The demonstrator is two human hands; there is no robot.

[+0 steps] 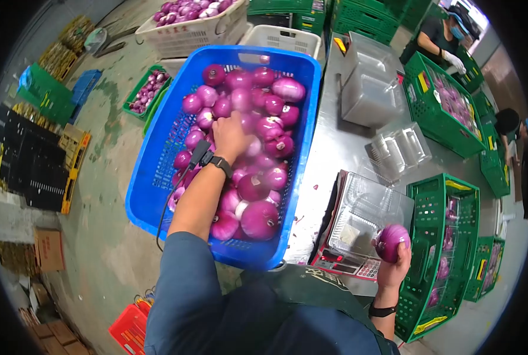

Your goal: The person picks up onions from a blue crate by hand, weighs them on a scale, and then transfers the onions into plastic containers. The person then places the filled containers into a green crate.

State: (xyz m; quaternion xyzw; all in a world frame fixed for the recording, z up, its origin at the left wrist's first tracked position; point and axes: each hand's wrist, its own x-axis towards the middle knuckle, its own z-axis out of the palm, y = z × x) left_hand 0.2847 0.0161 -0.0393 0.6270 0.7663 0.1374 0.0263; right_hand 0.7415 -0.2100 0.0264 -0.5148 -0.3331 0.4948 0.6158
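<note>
My left hand [229, 137] reaches into a blue basket [138, 198] among peeled red onions [260, 219]. Its fingers are bent down over the onions, and their tips are partly hidden, so a grip cannot be made out. On the right, my right hand [394, 269] holds a single red onion [391, 242] beside a scale [367, 269]. An open clear plastic tray [361, 213] rests on the scale. Both wrists wear black bands, and a cable hangs from the left one.
Stacked clear containers [370, 89] and loose clear trays [399, 148] lie on the metal table [320, 160]. Green crates [418, 296] with packed onions line the right. A white basket [187, 35] of onions stands behind. A masked co-worker [438, 41] is at the upper right.
</note>
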